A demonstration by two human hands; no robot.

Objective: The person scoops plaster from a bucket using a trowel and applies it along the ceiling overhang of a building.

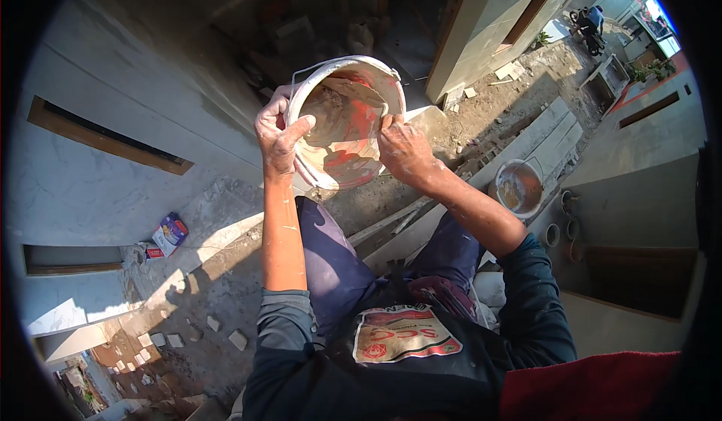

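Observation:
A white bucket (346, 171) with a wire handle is tilted up in front of me, its inside smeared with pale and red residue. My left hand (284, 131) grips its left side, thumb over the rim and fingers curled round the outside. At the bucket's right side, my right hand (404, 146) has its fingers closed just inside the rim; whatever is pinched in them is hidden. Pale dust coats both hands and forearms. Below the bucket are my legs in purple-blue trousers.
Boards (549, 135) lie along the rubble-strewn path, beside a second bucket (515, 188). Small pots (551, 234) stand by the right wall. A doorway is ahead; a purple box (170, 234) sits left by the wall. Far right, a person (594, 21) is with a motorbike.

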